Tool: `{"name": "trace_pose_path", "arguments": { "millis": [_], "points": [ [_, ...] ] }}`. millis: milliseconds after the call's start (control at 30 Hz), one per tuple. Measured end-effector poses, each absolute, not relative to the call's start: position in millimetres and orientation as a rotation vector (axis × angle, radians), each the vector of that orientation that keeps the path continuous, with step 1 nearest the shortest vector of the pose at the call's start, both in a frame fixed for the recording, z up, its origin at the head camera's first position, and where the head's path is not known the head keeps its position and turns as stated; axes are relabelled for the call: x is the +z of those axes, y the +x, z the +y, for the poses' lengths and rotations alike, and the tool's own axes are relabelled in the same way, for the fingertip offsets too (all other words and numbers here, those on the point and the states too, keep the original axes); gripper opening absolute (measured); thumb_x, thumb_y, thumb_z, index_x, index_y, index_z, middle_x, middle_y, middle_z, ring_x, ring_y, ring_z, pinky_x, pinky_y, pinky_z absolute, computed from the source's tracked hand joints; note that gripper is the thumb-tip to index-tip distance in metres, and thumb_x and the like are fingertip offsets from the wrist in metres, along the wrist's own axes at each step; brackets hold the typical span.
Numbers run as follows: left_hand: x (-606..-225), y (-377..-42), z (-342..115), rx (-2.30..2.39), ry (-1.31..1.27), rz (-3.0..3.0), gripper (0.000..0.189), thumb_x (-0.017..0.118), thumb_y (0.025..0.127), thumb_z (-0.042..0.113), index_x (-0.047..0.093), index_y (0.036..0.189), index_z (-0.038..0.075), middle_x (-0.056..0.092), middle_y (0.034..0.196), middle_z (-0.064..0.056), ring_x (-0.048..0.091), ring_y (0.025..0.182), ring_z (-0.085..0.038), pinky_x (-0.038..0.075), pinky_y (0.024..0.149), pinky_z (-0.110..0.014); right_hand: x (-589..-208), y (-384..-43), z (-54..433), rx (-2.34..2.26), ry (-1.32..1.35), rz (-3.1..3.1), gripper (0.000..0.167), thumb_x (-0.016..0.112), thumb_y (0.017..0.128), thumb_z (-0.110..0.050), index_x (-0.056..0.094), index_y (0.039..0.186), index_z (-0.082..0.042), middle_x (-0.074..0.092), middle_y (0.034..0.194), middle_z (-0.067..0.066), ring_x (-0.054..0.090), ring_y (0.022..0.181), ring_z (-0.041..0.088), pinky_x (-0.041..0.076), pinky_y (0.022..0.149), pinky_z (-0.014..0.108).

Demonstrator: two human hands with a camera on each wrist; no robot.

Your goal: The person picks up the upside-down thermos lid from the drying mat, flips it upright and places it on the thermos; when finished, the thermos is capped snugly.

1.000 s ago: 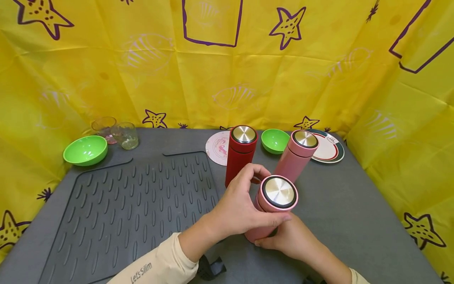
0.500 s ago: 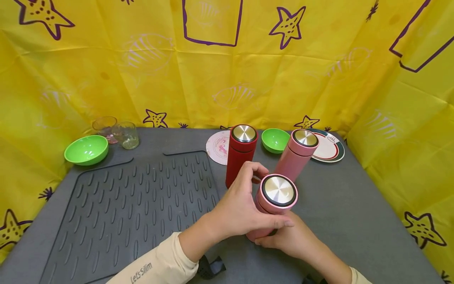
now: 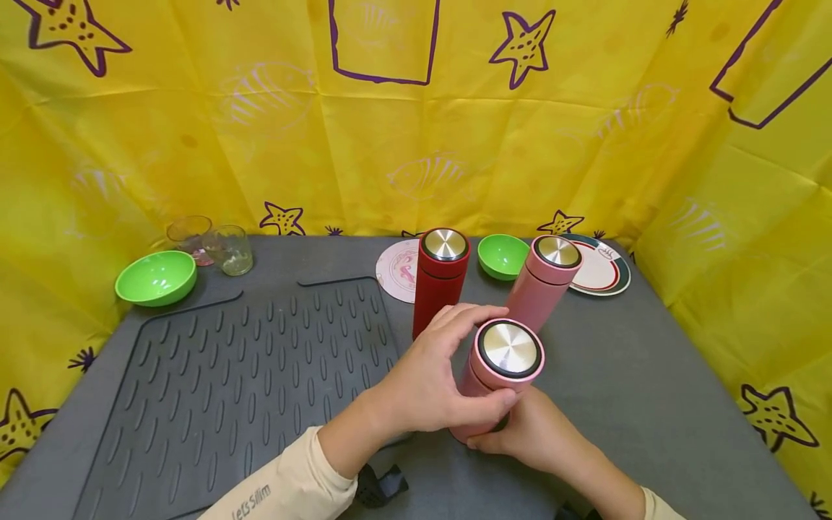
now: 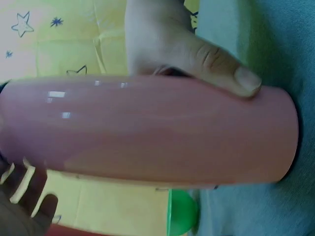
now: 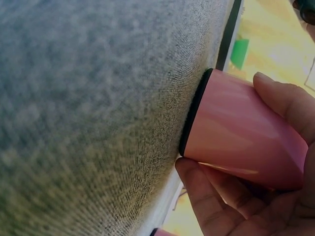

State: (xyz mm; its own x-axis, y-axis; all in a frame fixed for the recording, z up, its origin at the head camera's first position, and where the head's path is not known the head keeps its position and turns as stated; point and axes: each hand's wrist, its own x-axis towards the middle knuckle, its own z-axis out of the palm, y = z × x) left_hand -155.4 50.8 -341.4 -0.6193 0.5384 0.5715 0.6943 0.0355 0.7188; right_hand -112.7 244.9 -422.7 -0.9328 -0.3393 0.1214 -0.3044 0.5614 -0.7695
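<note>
A pink thermos bottle (image 3: 510, 349) with a silver-topped lid stands upright on the grey table in front of me. My left hand (image 3: 429, 379) is curled round its lid end, thumb on the near side and index finger reaching behind. Low on the bottle's body, my right hand (image 3: 536, 437) grips it with thumb and fingers. The right wrist view shows the bottle's dark base (image 5: 196, 115) against the cloth, fingertips right beside it. Just behind stand a red thermos (image 3: 440, 289) and a second pink thermos (image 3: 538, 289), both with silver lid tops.
A dark ridged drying mat (image 3: 260, 390) covers the left of the table. Green bowls (image 3: 156, 278) (image 3: 503, 256), two glasses (image 3: 230, 253), a pink round plate (image 3: 396, 271) and a rimmed plate (image 3: 598, 267) line the back. Yellow patterned curtain (image 3: 364, 144) encloses the table.
My left thumb has shifted back leftward along the lid, while the left index finger now reaches farther right behind it. My right hand and the bottle have hardly moved.
</note>
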Motion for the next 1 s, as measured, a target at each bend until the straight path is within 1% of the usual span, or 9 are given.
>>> {"name": "trace_pose_path", "arguments": {
  "millis": [133,233,367,500,567,633,767,867,1000],
  "points": [
    [-342.8,-146.0,57.7,-1.748,-1.122,-2.217,0.084,0.092,0.065,0.034,0.039,0.129,0.019,0.047,0.12,0.007,0.048,0.114,-0.008,0.044,0.094,-0.029,-422.7,-112.1,244.7,-1.335,-0.61,2.754,0.057,0.093,0.064,-0.025,0.061,0.112,-0.02,0.063,0.103,-0.015,0.059,0.092,0.009,0.05,0.081,0.031],
    [-346.2,-143.1,62.1,-1.806,-1.048,-2.168,0.076,0.092,0.066,0.03,0.041,0.121,0.017,0.049,0.115,0.007,0.051,0.109,-0.008,0.046,0.091,-0.028,-423.1,-111.3,244.2,-1.32,-0.614,2.787,0.059,0.094,0.062,-0.024,0.061,0.111,-0.02,0.062,0.103,-0.016,0.059,0.093,0.008,0.049,0.083,0.03],
    [-350.3,-148.1,60.5,-1.783,-1.136,-2.078,0.066,0.087,0.069,0.023,0.05,0.124,0.016,0.055,0.114,0.008,0.051,0.107,-0.01,0.046,0.089,-0.03,-423.7,-110.6,244.2,-1.325,-0.571,2.767,0.056,0.094,0.062,-0.022,0.063,0.109,-0.02,0.064,0.099,-0.016,0.06,0.089,0.008,0.05,0.081,0.03],
    [-349.6,-153.5,54.7,-1.774,-1.253,-2.081,0.065,0.082,0.073,0.021,0.054,0.132,0.017,0.059,0.117,0.009,0.051,0.108,-0.011,0.047,0.09,-0.03,-423.9,-110.6,245.1,-1.332,-0.56,2.779,0.061,0.094,0.062,-0.026,0.062,0.113,-0.017,0.064,0.101,-0.014,0.059,0.09,0.009,0.05,0.082,0.032],
    [-347.8,-153.2,52.7,-1.766,-1.276,-2.116,0.07,0.082,0.074,0.023,0.05,0.136,0.018,0.058,0.121,0.009,0.049,0.112,-0.01,0.046,0.092,-0.03,-423.4,-110.6,244.8,-1.346,-0.562,2.775,0.063,0.094,0.062,-0.027,0.061,0.114,-0.018,0.064,0.102,-0.014,0.06,0.091,0.009,0.05,0.082,0.032],
    [-345.4,-150.7,52.7,-1.774,-1.25,-2.158,0.076,0.085,0.072,0.026,0.045,0.137,0.019,0.054,0.124,0.009,0.048,0.113,-0.01,0.045,0.094,-0.03,-423.3,-110.6,244.3,-1.359,-0.578,2.754,0.056,0.093,0.064,-0.027,0.063,0.111,-0.02,0.065,0.099,-0.014,0.06,0.088,0.009,0.051,0.079,0.031],
    [-340.3,-144.1,57.1,-1.806,-1.103,-2.223,0.08,0.091,0.065,0.034,0.041,0.126,0.02,0.048,0.119,0.008,0.048,0.112,-0.007,0.045,0.092,-0.029,-423.5,-112.0,243.9,-1.347,-0.614,2.755,0.055,0.093,0.064,-0.026,0.062,0.109,-0.022,0.064,0.1,-0.016,0.06,0.09,0.008,0.051,0.079,0.03],
    [-339.5,-144.4,59.2,-1.801,-1.055,-2.192,0.071,0.091,0.066,0.031,0.048,0.12,0.018,0.053,0.113,0.009,0.051,0.107,-0.007,0.047,0.088,-0.029,-423.8,-112.8,244.3,-1.304,-0.604,2.797,0.061,0.095,0.061,-0.025,0.061,0.112,-0.02,0.063,0.103,-0.017,0.059,0.093,0.007,0.049,0.083,0.031],
    [-341.2,-151.4,55.1,-1.752,-1.174,-2.126,0.064,0.086,0.069,0.024,0.058,0.126,0.016,0.061,0.115,0.01,0.053,0.105,-0.008,0.048,0.088,-0.029,-424.1,-111.7,245.3,-1.299,-0.554,2.802,0.064,0.095,0.061,-0.026,0.061,0.115,-0.017,0.064,0.104,-0.015,0.059,0.093,0.008,0.05,0.084,0.032]
  ]
}}
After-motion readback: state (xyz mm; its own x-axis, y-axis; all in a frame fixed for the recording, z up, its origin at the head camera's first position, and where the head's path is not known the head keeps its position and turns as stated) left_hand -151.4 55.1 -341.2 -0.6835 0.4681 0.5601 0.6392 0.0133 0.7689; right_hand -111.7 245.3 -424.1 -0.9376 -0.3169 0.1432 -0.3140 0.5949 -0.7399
